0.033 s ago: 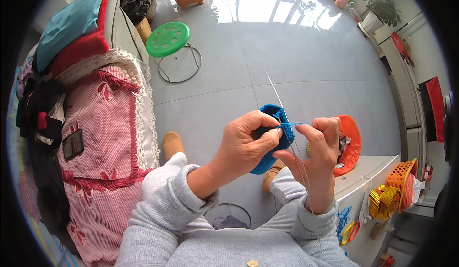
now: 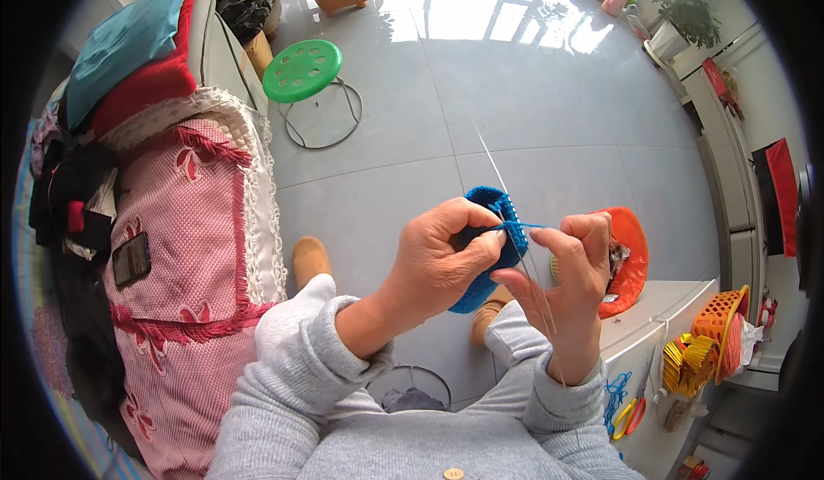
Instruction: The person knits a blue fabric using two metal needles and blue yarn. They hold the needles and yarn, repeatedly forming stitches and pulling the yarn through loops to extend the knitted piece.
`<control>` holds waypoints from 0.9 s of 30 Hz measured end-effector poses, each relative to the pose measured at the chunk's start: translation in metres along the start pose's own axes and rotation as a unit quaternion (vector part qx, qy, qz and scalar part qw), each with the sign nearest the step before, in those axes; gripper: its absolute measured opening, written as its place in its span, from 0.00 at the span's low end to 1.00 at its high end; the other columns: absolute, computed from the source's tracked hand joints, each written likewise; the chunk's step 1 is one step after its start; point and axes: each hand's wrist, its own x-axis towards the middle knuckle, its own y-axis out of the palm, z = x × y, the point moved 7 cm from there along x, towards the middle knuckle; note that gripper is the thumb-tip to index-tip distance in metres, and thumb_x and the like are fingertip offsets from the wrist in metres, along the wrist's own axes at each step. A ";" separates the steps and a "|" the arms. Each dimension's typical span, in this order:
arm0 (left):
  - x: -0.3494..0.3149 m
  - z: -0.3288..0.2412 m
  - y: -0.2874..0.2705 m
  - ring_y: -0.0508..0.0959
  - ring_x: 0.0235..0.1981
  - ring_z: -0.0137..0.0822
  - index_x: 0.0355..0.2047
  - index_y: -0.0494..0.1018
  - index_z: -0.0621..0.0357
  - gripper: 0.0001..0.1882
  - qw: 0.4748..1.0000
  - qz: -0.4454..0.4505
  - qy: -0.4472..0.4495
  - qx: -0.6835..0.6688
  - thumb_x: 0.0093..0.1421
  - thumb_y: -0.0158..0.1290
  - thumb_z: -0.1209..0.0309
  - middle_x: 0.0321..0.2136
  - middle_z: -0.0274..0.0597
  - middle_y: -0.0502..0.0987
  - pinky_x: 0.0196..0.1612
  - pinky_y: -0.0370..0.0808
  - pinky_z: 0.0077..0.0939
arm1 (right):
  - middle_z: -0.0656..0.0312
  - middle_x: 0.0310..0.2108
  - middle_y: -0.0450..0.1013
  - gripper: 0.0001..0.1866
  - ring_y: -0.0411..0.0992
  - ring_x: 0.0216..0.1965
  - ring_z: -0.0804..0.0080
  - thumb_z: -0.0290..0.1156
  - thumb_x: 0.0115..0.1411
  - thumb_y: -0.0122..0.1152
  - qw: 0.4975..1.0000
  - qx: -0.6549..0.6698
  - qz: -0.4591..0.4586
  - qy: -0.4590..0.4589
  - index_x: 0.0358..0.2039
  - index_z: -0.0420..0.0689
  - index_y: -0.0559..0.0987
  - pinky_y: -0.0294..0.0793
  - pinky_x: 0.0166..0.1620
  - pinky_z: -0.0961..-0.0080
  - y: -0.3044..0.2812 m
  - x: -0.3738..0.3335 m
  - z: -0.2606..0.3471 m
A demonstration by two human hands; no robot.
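We see the knitting [image 2: 512,252] in front of the body, mostly to the right of the left hand [image 2: 442,248] and partly covered by its fingers. That hand is the nearer: its thumb and forefinger pinch the blue work close to the upper edge, where the yarn [image 2: 530,225] crosses. The right hand [image 2: 571,265] stands just beside, on the other side of the stitches, thumb and forefinger parted, the other fingers curled; we cannot tell whether those curled fingers grip anything. The relation that matters to us is the crossing: the long needle [image 2: 493,164] slants from the far left down toward the right wrist, with the row of stitches along it, while the yarn runs nearly sideways over it, from the left fingertips toward the right forefinger. Whether that forefinger touches the strand is too fine for us to see. Lower down, thin needle shafts pass between the knitting and the right palm, close to the right thumb, slanting much the same way.
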 end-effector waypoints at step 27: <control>0.004 -0.015 -0.004 0.70 0.28 0.21 0.30 0.76 0.66 0.03 0.994 0.097 -0.024 -0.038 0.54 0.54 0.83 0.27 0.33 0.72 0.30 0.67 0.14 | 0.63 0.22 0.66 0.09 0.59 0.24 0.78 0.18 0.47 0.57 0.870 0.454 0.020 0.193 0.30 0.33 0.81 0.55 0.27 0.80 0.006 -0.008 -0.030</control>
